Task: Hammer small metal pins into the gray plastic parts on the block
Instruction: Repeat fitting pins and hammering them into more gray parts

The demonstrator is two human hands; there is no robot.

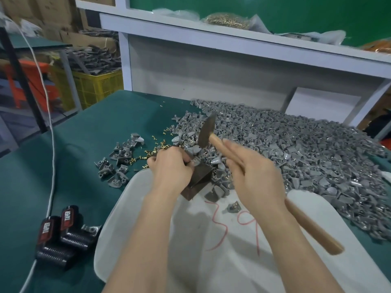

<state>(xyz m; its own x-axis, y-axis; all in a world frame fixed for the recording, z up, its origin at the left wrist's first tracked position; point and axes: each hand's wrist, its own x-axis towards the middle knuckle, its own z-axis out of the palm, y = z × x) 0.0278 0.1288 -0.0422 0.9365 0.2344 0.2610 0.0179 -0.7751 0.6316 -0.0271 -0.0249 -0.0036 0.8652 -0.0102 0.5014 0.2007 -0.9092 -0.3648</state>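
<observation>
Dull metal hammer head (pixel 206 132) on smooth wooden handle (pixel 313 227); gray plastic parts (pixel 296 144) look matt.

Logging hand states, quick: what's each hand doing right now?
Left hand: pinches a gray part on the block.
Right hand: grips the hammer handle.

Green-covered desk (pixel 110 127), white shelf (pixel 211 37) above a pale back panel (pixel 201 81), green wall (pixel 275 11) behind, yellow crate (pixel 95 87), cardboard boxes (pixel 42 13) at left

Open green mat (pixel 101 132) far left; gray parts heap (pixel 296 144) just right of block (pixel 200 178).
</observation>
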